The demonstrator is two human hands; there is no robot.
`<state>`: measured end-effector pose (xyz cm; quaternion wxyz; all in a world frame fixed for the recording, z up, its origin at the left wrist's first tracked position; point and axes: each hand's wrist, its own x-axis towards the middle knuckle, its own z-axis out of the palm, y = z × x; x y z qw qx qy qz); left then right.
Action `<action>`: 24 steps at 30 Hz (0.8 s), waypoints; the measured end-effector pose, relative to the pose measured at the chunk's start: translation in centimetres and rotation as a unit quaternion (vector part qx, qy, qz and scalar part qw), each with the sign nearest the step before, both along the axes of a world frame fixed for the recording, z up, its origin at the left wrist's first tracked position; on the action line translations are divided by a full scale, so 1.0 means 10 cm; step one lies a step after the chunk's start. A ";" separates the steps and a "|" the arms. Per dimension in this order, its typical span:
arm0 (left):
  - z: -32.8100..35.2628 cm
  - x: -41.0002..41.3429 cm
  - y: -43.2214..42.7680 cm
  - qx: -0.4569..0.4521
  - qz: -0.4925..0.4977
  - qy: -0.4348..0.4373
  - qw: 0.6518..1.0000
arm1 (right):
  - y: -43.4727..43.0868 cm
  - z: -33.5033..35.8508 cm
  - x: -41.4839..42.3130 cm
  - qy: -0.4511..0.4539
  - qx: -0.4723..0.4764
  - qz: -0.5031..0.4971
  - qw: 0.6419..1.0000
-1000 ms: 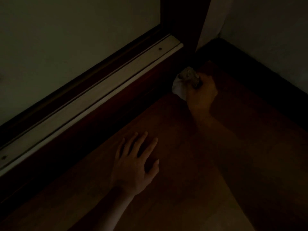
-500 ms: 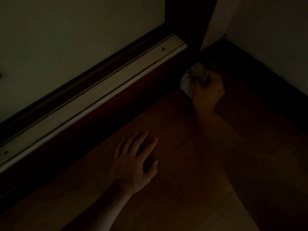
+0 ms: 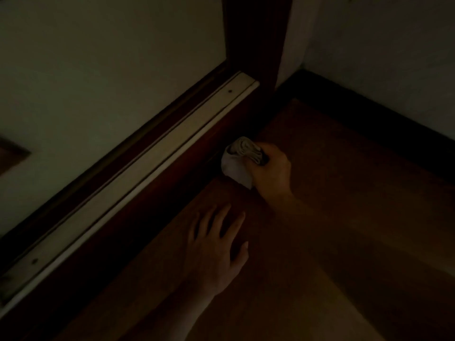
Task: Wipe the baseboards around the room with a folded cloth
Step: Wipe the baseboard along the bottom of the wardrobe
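Wiping the dark baseboard (image 3: 192,168) now: right hand (image 3: 272,172) grips the folded cloth (image 3: 237,163); left hand (image 3: 216,252) spread on floor (image 3: 320,242). Next, probably slide the cloth along.

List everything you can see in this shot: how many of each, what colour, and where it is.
floor: one, brown wood, fills the lower right
left baseboard: one, dark red-brown, runs diagonally under the rail
right baseboard: one, near black, along the right wall
rail: one, pale, on top of the left baseboard
screws: two, dark, one near each end of the rail
door frame: one, dark, upright in the corner
walls: two, pale, above the baseboards
cloth: one, whitish, bunched, at the left baseboard near the corner
right hand: one, grips the cloth
left hand: one, flat on the floor, fingers spread
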<state>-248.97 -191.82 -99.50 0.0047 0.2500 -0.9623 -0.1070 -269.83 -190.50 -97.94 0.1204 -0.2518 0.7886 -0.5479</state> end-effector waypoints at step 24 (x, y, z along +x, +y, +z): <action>0.01 -1.06 -0.29 0.043 -0.182 -0.036 0.982 | 0.96 0.56 -0.56 -0.080 0.145 -0.225 0.960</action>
